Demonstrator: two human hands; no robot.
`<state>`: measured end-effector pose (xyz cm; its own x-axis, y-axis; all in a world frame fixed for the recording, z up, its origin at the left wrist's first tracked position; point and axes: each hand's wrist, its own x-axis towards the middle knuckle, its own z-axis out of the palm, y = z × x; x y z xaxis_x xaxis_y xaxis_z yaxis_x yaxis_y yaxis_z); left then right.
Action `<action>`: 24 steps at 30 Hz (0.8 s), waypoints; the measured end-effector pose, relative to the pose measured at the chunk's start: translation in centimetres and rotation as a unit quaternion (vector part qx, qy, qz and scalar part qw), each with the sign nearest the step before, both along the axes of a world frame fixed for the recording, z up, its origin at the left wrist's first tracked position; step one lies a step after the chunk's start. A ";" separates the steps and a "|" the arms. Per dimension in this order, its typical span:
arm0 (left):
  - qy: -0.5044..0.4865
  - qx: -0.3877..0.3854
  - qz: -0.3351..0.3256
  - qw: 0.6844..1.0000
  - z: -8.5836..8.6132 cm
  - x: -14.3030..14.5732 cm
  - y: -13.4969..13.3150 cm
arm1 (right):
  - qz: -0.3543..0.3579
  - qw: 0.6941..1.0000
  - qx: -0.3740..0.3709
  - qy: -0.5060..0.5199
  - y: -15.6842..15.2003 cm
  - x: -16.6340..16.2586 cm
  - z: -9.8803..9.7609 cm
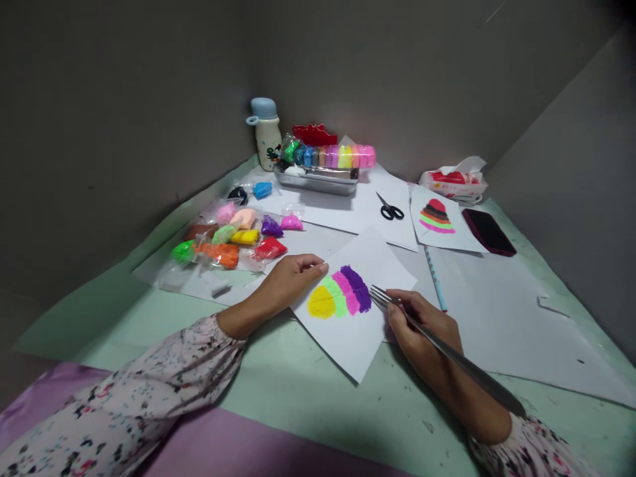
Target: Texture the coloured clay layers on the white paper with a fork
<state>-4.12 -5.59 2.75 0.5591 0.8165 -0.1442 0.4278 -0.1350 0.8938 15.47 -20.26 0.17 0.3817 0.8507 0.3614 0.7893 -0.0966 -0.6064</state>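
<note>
Gripping a fork (pixel 467 368) in the right hand (pixel 431 316), with tines at the purple end of the clay shape (pixel 344 293); resting the left hand (pixel 291 278) on the sheet (pixel 358 351) beneath, cannot tell if pinching. Past the left hand, bagged clay lumps (pixel 223 255); past the right, a blue pencil (pixel 436 279); farther out, scissors (pixel 392 212) and a phone (pixel 489 232).

Your one view looks from your head, forward and down across the counter (pixel 298 387) toward walls (pixel 124 99) that fill the top of the frame. It sits near and takes in a wide sweep: your sleeves (pixel 183 371) enter at the lower left and lower right, and your left hand (pixel 293 281) and right hand (pixel 440 321) fall below mid-frame.
</note>
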 end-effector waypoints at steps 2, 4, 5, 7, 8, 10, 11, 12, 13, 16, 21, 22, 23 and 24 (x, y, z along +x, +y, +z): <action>0.002 0.003 -0.001 1.000 0.2 0.0 -0.1 | -0.001 1.000 0.000 0.000 0.0 0.0 0.1; 0.001 0.004 0.005 1.000 0.1 0.0 -0.1 | -0.002 1.000 0.004 0.001 0.0 -0.1 0.2; 0.001 0.005 0.011 1.000 0.0 0.1 0.0 | -0.002 1.000 0.005 0.002 -0.1 -0.1 0.2; 0.003 0.011 0.025 1.000 -0.2 0.0 0.0 | -0.005 1.000 0.004 0.004 -0.1 -0.1 0.3; 0.003 0.014 0.027 1.000 -0.4 0.0 0.1 | -0.007 1.000 0.003 0.003 -0.1 -0.2 0.3; -0.002 0.010 0.018 1.000 -0.5 0.0 0.1 | -0.010 1.000 0.005 -0.004 -0.1 -0.2 0.4; -0.004 0.007 0.012 1.000 -0.5 0.0 0.2 | -0.012 1.000 0.010 -0.010 -0.2 -0.1 0.4; -0.005 0.005 0.006 1.000 -0.5 0.0 0.2 | -0.012 1.000 0.014 -0.016 -0.2 -0.1 0.5; -0.004 0.007 0.006 1.000 -0.5 0.0 0.2 | -0.013 1.000 0.018 -0.021 -0.2 0.0 0.5; 0.002 0.021 0.020 1.000 -0.7 0.0 0.2 | -0.016 0.999 0.030 -0.027 -0.4 0.2 0.6; -0.004 0.020 0.014 1.000 -0.8 0.0 0.3 | 0.005 0.998 0.056 -0.007 -0.6 0.3 0.4; -0.009 0.016 0.009 1.000 -0.8 0.0 0.3 | 0.019 0.998 0.059 -0.007 -0.5 0.2 0.4; -0.013 0.012 0.004 1.000 -0.8 0.0 0.3 | 0.033 0.998 0.059 -0.010 -0.5 0.2 0.3; -0.017 0.008 0.001 1.000 -0.8 0.0 0.3 | 0.046 0.997 0.059 -0.012 -0.4 0.1 0.2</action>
<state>-4.16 -5.27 1.91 0.5623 0.8193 -0.1123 0.3980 -0.1491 0.9052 15.58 -20.68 0.34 0.2945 0.8327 0.4690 0.8064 0.0469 -0.5895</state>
